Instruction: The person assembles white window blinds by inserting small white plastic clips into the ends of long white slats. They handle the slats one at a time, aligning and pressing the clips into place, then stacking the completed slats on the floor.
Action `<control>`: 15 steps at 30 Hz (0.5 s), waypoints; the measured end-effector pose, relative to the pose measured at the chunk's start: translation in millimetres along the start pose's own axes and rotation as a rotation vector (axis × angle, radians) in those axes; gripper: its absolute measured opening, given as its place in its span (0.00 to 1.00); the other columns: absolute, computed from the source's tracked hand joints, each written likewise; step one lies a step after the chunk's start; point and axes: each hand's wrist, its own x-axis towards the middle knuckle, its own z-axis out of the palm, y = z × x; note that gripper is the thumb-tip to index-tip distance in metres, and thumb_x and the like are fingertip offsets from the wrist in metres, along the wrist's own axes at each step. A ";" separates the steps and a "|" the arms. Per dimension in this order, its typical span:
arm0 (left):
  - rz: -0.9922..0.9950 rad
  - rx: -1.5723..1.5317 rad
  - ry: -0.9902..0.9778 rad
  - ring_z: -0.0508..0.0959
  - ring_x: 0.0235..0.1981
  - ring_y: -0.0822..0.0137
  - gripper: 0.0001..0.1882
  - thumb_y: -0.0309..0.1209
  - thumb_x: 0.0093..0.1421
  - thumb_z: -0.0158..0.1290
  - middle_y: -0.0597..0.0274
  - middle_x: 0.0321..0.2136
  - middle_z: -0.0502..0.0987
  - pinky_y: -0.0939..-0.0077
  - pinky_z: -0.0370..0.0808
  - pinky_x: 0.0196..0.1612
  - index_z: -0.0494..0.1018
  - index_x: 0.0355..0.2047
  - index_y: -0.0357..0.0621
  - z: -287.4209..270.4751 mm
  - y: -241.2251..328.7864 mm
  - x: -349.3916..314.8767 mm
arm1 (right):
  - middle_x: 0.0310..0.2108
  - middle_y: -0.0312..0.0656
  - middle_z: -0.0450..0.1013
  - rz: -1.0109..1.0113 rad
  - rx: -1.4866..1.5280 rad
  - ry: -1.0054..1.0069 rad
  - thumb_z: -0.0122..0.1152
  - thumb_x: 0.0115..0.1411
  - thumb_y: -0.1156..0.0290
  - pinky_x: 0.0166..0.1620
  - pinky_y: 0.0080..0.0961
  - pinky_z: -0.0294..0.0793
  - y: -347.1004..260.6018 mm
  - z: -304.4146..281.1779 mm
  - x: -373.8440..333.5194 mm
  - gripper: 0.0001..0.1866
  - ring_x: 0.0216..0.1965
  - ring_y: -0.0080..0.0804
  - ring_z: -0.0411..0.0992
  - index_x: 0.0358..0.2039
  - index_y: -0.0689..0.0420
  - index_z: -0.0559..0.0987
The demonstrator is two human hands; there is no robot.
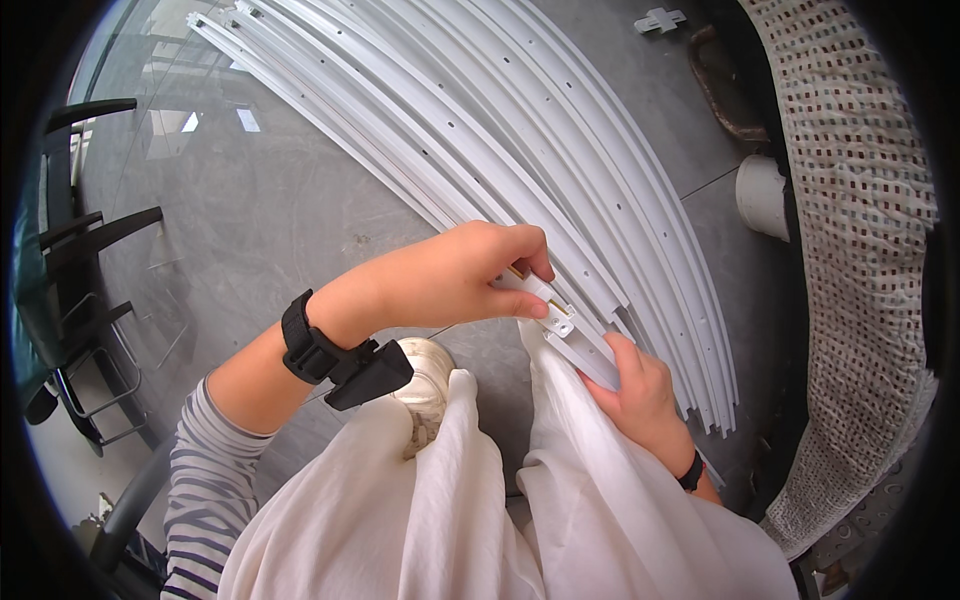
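Observation:
My left hand (490, 265) pinches a small white track connector (560, 320) between thumb and fingers; brass-coloured strips and screw holes show on it. The connector meets the end of a white track rail (590, 362), which my right hand (640, 385) grips from the right. How deep the one sits in the other cannot be made out. Both hands are closed, just above my white-clothed lap. Beyond them, several long white rails (520, 130) lie side by side on the grey floor, small dark holes dotted along their lengths.
Another white connector (660, 20) rests on the floor at the far right. Nearby are a brown curved metal handle (715, 90) and a white cylinder (763, 197). A woven patterned cover (850, 250) hangs along the right side. Dark chair parts (110, 235) stand at left.

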 end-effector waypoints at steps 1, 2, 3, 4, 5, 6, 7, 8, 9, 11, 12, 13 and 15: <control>0.021 -0.013 0.020 0.80 0.40 0.63 0.16 0.36 0.60 0.62 0.55 0.38 0.81 0.70 0.78 0.44 0.72 0.40 0.36 3.5 -3.7 0.3 | 0.30 0.51 0.76 0.004 -0.001 -0.001 0.73 0.49 0.67 0.28 0.38 0.75 0.1 -0.2 0.1 0.26 0.27 0.50 0.76 0.45 0.63 0.71; 0.041 -0.025 0.041 0.80 0.39 0.63 0.17 0.36 0.60 0.62 0.54 0.38 0.81 0.70 0.78 0.44 0.72 0.40 0.35 6.1 -6.3 0.6 | 0.30 0.51 0.76 0.007 -0.003 -0.002 0.73 0.49 0.67 0.28 0.38 0.75 0.1 -0.4 0.1 0.26 0.27 0.51 0.76 0.45 0.63 0.71; 0.054 -0.024 0.044 0.80 0.38 0.62 0.17 0.36 0.60 0.62 0.54 0.37 0.81 0.70 0.78 0.43 0.72 0.40 0.35 7.2 -6.8 0.8 | 0.29 0.51 0.76 0.016 -0.002 -0.003 0.73 0.49 0.67 0.28 0.38 0.75 0.1 -0.6 -0.3 0.26 0.27 0.51 0.76 0.45 0.63 0.71; 0.063 -0.022 0.050 0.80 0.38 0.62 0.18 0.37 0.60 0.62 0.53 0.37 0.81 0.70 0.78 0.43 0.72 0.40 0.35 8.1 -7.3 0.8 | 0.29 0.51 0.76 0.022 0.002 -0.006 0.73 0.49 0.67 0.28 0.39 0.74 1.1 -0.2 -0.1 0.26 0.27 0.51 0.76 0.45 0.63 0.71; 0.073 -0.021 0.056 0.80 0.38 0.61 0.18 0.37 0.60 0.62 0.53 0.37 0.80 0.69 0.78 0.42 0.72 0.40 0.34 9.1 -7.9 0.8 | 0.29 0.51 0.76 0.028 0.006 -0.009 0.73 0.49 0.67 0.28 0.39 0.74 2.0 0.0 0.1 0.26 0.27 0.51 0.76 0.45 0.62 0.71; 0.089 -0.021 0.063 0.80 0.38 0.61 0.18 0.37 0.60 0.61 0.52 0.37 0.80 0.69 0.78 0.42 0.72 0.40 0.34 10.6 -9.6 1.1 | 0.29 0.51 0.76 0.028 0.011 -0.011 0.73 0.49 0.67 0.28 0.39 0.74 2.8 0.0 0.4 0.26 0.27 0.51 0.76 0.44 0.62 0.71; 0.104 -0.023 0.071 0.80 0.38 0.61 0.18 0.38 0.60 0.61 0.52 0.37 0.80 0.69 0.77 0.42 0.72 0.40 0.34 12.0 -11.8 0.9 | 0.29 0.51 0.75 0.028 0.016 -0.015 0.73 0.49 0.67 0.28 0.39 0.74 3.2 0.2 1.0 0.25 0.27 0.51 0.76 0.44 0.62 0.72; 0.120 -0.024 0.079 0.80 0.38 0.60 0.18 0.38 0.60 0.61 0.52 0.36 0.80 0.69 0.77 0.42 0.72 0.40 0.34 12.9 -12.9 0.5 | 0.29 0.51 0.75 0.028 0.021 -0.018 0.73 0.49 0.67 0.28 0.39 0.74 3.8 0.3 1.6 0.25 0.26 0.51 0.75 0.44 0.62 0.72; 0.105 -0.023 0.073 0.80 0.38 0.60 0.18 0.38 0.60 0.61 0.51 0.37 0.80 0.69 0.77 0.43 0.71 0.40 0.34 13.2 -12.5 -0.3 | 0.28 0.51 0.75 0.019 0.017 -0.018 0.73 0.49 0.66 0.28 0.39 0.74 4.6 0.6 1.9 0.25 0.26 0.51 0.75 0.44 0.62 0.72; 0.083 -0.021 0.057 0.80 0.39 0.60 0.18 0.38 0.60 0.61 0.51 0.37 0.80 0.69 0.78 0.43 0.71 0.40 0.34 13.4 -11.2 -0.7 | 0.27 0.51 0.75 0.007 0.006 -0.015 0.73 0.49 0.66 0.27 0.39 0.74 6.0 0.6 1.6 0.25 0.26 0.50 0.75 0.43 0.61 0.72; 0.058 -0.027 0.044 0.80 0.39 0.60 0.18 0.38 0.61 0.61 0.51 0.37 0.80 0.69 0.78 0.43 0.71 0.40 0.35 13.3 -10.5 -1.2 | 0.26 0.50 0.75 0.008 0.008 -0.029 0.73 0.49 0.66 0.27 0.39 0.74 6.1 -0.2 1.8 0.25 0.26 0.50 0.75 0.43 0.61 0.72; 0.034 -0.033 0.030 0.80 0.39 0.60 0.18 0.38 0.61 0.61 0.51 0.37 0.80 0.69 0.78 0.44 0.71 0.40 0.35 13.2 -10.0 -1.6 | 0.26 0.50 0.75 0.010 0.008 -0.042 0.73 0.49 0.66 0.27 0.39 0.73 5.9 -1.3 1.8 0.25 0.25 0.49 0.75 0.43 0.61 0.72; 0.005 -0.042 0.009 0.80 0.40 0.60 0.18 0.38 0.61 0.60 0.51 0.38 0.80 0.68 0.78 0.44 0.70 0.41 0.35 13.8 -10.4 -2.1 | 0.25 0.50 0.74 0.013 0.014 -0.065 0.73 0.49 0.65 0.27 0.38 0.73 6.1 -3.0 0.7 0.24 0.25 0.49 0.75 0.42 0.61 0.72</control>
